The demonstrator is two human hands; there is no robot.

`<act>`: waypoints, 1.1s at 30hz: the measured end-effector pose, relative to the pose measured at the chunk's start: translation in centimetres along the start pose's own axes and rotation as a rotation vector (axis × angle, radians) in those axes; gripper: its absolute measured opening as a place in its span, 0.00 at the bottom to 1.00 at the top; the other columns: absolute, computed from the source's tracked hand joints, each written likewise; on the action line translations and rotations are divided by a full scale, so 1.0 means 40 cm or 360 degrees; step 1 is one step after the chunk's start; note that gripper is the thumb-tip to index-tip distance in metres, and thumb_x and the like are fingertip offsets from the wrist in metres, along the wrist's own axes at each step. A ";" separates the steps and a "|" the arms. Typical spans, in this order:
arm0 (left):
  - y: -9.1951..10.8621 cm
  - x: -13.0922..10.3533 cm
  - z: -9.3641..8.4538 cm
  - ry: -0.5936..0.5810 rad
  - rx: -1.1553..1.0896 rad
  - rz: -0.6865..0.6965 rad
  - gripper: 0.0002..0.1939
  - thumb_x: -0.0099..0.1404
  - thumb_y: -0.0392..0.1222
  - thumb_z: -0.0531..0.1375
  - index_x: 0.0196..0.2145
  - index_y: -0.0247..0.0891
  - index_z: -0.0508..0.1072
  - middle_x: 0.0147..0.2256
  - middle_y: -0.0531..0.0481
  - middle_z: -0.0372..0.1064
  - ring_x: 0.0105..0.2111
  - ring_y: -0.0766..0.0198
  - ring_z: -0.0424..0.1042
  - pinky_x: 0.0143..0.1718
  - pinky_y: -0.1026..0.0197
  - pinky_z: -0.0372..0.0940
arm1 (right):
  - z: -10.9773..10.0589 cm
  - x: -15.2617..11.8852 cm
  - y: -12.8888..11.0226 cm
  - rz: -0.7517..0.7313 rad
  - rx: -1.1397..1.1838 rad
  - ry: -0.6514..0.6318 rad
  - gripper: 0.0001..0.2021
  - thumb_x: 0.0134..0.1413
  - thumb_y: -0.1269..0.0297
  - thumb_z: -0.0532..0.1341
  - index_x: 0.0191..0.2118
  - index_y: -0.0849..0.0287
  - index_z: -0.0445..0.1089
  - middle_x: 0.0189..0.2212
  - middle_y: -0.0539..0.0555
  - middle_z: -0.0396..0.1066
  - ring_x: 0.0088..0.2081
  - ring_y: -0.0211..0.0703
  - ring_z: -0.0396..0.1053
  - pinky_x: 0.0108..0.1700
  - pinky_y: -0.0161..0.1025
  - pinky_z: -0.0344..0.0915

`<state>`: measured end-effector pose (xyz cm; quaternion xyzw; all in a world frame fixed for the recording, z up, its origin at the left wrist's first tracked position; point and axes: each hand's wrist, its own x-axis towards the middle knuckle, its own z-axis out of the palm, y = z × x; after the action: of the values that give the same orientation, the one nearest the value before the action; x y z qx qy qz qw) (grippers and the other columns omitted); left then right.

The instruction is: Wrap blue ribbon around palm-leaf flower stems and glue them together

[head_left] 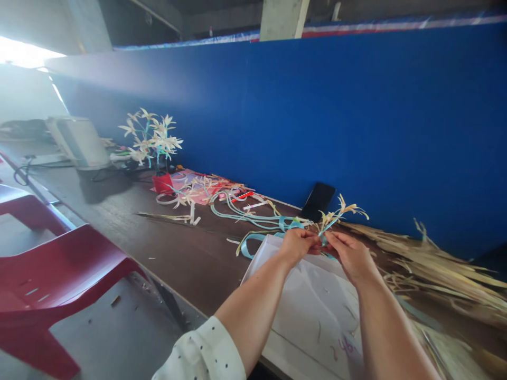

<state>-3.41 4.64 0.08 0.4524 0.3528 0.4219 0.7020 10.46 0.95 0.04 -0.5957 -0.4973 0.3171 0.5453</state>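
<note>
A small handmade flower [344, 208] with cream straw-like petals and a light-blue wrapped stem rises between my two hands. My left hand [298, 246] pinches near the base of the stem. My right hand [351, 254] closes thumb and fingers on the same stem from the other side. The lowest part of the stem is hidden by the fingers. Below them lies a white board [304, 306] with red marks. Light-blue ribbon [246, 247] curls on the table beside its upper left corner.
A red pot [162, 183] holding similar flowers [152, 138] stands farther left on the brown table [182, 264]. Dry straw strips [431, 258] lie at the right. A black phone [318, 201] leans on the blue partition [356, 121]. Red chairs [75, 269] stand left.
</note>
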 end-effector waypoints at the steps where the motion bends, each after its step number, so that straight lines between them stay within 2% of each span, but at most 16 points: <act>1: -0.001 0.002 0.000 0.0007 0.0001 -0.0005 0.08 0.53 0.40 0.65 0.26 0.30 0.73 0.19 0.52 0.66 0.22 0.71 0.67 0.32 0.61 0.70 | 0.001 0.001 0.003 0.0026 0.0080 -0.0018 0.19 0.42 0.51 0.65 0.38 0.58 0.75 0.30 0.53 0.75 0.31 0.45 0.72 0.36 0.40 0.69; 6: -0.004 0.003 0.002 0.0017 -0.0007 0.0010 0.11 0.52 0.43 0.65 0.27 0.30 0.72 0.19 0.53 0.65 0.21 0.72 0.66 0.31 0.61 0.71 | 0.004 0.002 0.003 0.0081 0.0229 -0.0077 0.17 0.37 0.57 0.69 0.36 0.59 0.74 0.32 0.53 0.75 0.33 0.45 0.72 0.40 0.41 0.69; 10: -0.003 -0.001 0.001 0.0001 -0.0023 0.0051 0.13 0.51 0.43 0.66 0.28 0.30 0.72 0.19 0.53 0.65 0.21 0.72 0.66 0.31 0.62 0.71 | 0.006 -0.003 -0.007 0.0092 0.0129 0.0002 0.16 0.36 0.58 0.69 0.34 0.60 0.74 0.31 0.53 0.74 0.33 0.45 0.72 0.41 0.42 0.70; 20: -0.003 0.005 -0.002 0.0012 -0.0003 0.0060 0.11 0.52 0.42 0.65 0.26 0.31 0.71 0.19 0.53 0.65 0.22 0.71 0.66 0.31 0.62 0.70 | 0.024 -0.015 -0.039 0.0124 0.0244 0.0011 0.12 0.35 0.62 0.68 0.31 0.60 0.74 0.28 0.52 0.74 0.30 0.43 0.72 0.38 0.40 0.71; 25: -0.009 0.012 -0.002 0.0020 -0.0024 0.0058 0.08 0.54 0.39 0.64 0.26 0.30 0.71 0.18 0.54 0.65 0.21 0.72 0.66 0.29 0.63 0.70 | 0.028 -0.009 -0.024 0.0144 0.0226 0.0070 0.12 0.35 0.63 0.66 0.31 0.60 0.74 0.30 0.53 0.74 0.30 0.43 0.72 0.36 0.39 0.72; 27: -0.013 0.015 -0.004 0.0033 -0.0038 0.0071 0.06 0.54 0.37 0.63 0.25 0.30 0.70 0.19 0.54 0.65 0.20 0.72 0.66 0.28 0.64 0.69 | 0.032 -0.002 -0.016 0.0123 0.0135 0.0149 0.16 0.36 0.63 0.65 0.37 0.60 0.74 0.33 0.54 0.73 0.32 0.44 0.72 0.35 0.39 0.72; 29: -0.017 0.018 -0.008 0.0046 -0.0051 0.0087 0.06 0.55 0.36 0.63 0.25 0.30 0.70 0.19 0.53 0.66 0.20 0.72 0.66 0.28 0.64 0.69 | 0.037 0.002 -0.022 0.0097 -0.0024 0.0321 0.21 0.37 0.62 0.64 0.44 0.58 0.72 0.40 0.56 0.72 0.33 0.45 0.72 0.32 0.39 0.72; 31: -0.021 0.019 -0.013 0.0050 -0.0052 0.0097 0.07 0.54 0.36 0.63 0.24 0.29 0.70 0.21 0.52 0.67 0.20 0.72 0.66 0.29 0.63 0.69 | 0.041 -0.003 -0.047 0.0080 -0.0173 0.0524 0.26 0.38 0.61 0.64 0.49 0.57 0.69 0.46 0.58 0.69 0.32 0.45 0.72 0.28 0.38 0.71; 33: -0.023 0.017 -0.018 0.0052 -0.0018 0.0102 0.09 0.53 0.39 0.64 0.25 0.29 0.70 0.22 0.50 0.68 0.20 0.72 0.66 0.29 0.63 0.69 | 0.032 -0.022 -0.084 0.0038 -0.0243 0.0582 0.26 0.40 0.60 0.63 0.50 0.57 0.69 0.47 0.59 0.69 0.29 0.44 0.72 0.26 0.38 0.70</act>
<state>-3.51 5.28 -1.09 0.4525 0.3471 0.4536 0.6849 8.20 0.24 2.86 -0.6888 -0.4054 0.1714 0.5760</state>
